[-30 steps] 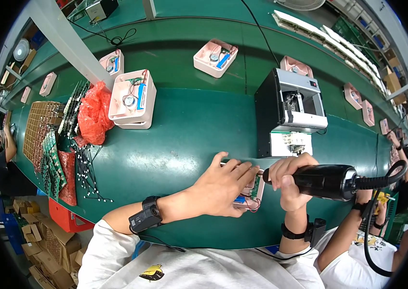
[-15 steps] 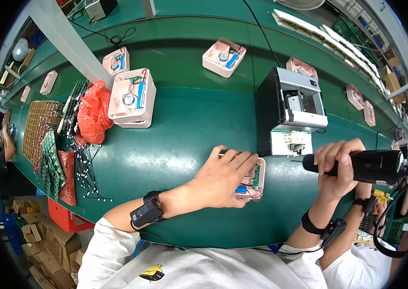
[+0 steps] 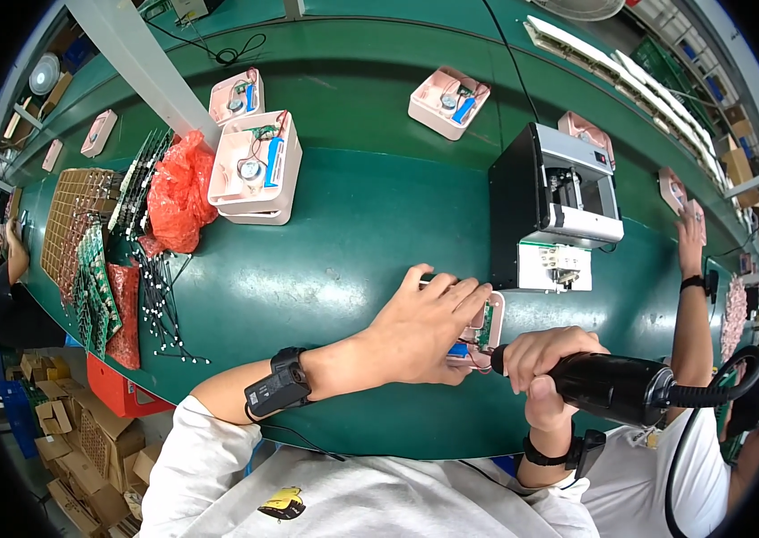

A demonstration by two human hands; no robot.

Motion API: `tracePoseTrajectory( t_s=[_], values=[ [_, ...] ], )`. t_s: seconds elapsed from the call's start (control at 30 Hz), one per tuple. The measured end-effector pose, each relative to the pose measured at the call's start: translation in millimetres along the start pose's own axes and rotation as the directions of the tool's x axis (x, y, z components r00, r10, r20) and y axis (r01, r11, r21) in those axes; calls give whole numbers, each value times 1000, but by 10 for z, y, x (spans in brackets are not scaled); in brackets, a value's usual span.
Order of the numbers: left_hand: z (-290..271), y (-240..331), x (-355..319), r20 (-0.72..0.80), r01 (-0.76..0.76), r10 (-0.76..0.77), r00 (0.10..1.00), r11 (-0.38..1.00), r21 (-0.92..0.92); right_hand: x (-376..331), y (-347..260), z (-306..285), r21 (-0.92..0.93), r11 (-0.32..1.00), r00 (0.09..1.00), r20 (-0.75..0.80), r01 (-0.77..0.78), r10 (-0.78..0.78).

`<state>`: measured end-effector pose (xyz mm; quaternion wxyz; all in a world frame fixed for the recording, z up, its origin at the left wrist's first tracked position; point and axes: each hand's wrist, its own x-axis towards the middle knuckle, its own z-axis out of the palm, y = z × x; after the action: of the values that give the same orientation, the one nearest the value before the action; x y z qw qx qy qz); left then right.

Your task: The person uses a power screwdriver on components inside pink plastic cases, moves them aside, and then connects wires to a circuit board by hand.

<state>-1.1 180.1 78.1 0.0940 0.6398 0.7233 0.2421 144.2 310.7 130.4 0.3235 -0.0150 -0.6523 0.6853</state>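
My left hand point(image 3: 424, 325) is wrapped over a small pink plastic housing point(image 3: 497, 316) and holds it on the bench. A green circuit board, a blue battery and red wires show at its uncovered right side; the palm and fingers hide the rest. My right hand point(image 3: 545, 366) grips a black corded electric screwdriver point(image 3: 617, 387), which lies nearly level. Its nose is at the lower right corner of the housing, beside the wires. Whether the bit touches the housing I cannot tell.
Beyond my hands stands a black and silver machine point(image 3: 559, 202). Stacked pink housings point(image 3: 258, 170), a red plastic bag point(image 3: 180, 193), circuit boards point(image 3: 97, 282) and black cables point(image 3: 160, 305) lie left. Another pink housing point(image 3: 449, 100) sits farther back. A co-worker's arm point(image 3: 691, 296) reaches in at right.
My right hand has brought the screwdriver left and down to the housing. My left hand stays on the housing. The co-worker's arm has stretched forward to a pink housing at far right.
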Motion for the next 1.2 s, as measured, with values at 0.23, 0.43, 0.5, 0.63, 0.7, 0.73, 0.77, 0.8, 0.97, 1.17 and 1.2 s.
tracePoseTrajectory(
  t_s=[0.23, 0.43, 0.5, 0.63, 0.7, 0.73, 0.77, 0.8, 0.97, 1.17, 1.2],
  values=[
    [12, -5, -3, -16, -5, 5, 1000, 1000, -5, 1, -37, -7, 3, 999, 998, 18, 53, -53],
    [26, 0, -2, -3, 5, -5, 1000, 1000, -7, 29, -47, -17, -8, 998, 998, 29, 58, -58],
    [34, -2, -2, -9, 2, -2, 1000, 1000, -8, 21, -24, -16, -10, 998, 998, 29, 60, -59],
    [31, -2, -3, -4, 3, -3, 1000, 1000, -21, 11, 34, -18, -22, 999, 999, 17, 47, -47],
    [24, -3, -2, 0, 5, -5, 1000, 1000, -29, 18, 50, -18, -23, 998, 997, 44, 64, -63],
    [18, -5, -2, -2, 5, -5, 1000, 1000, -28, 17, 56, -17, -23, 997, 996, 58, 72, -71],
    [11, -7, -1, -4, 4, -4, 1000, 1000, -26, 14, 64, -12, -24, 997, 996, 58, 72, -71],
    [8, -8, 0, -5, 2, -3, 1000, 1000, -24, 7, 76, -7, -18, 997, 996, 50, 74, -73],
    [-8, -7, -9, 5, -3, 3, 1000, 1000, -29, -26, 120, -9, -25, 994, 994, 36, 102, -101],
    [-98, -64, -71, 114, 30, -29, 993, 1000, -4, -56, 46, -61, 131, 989, 995, -82, 73, -63],
    [-141, -121, -65, 139, 55, -54, 989, 999, -2, -44, -35, -157, 247, 963, 989, -126, 103, -73]
  ],
)
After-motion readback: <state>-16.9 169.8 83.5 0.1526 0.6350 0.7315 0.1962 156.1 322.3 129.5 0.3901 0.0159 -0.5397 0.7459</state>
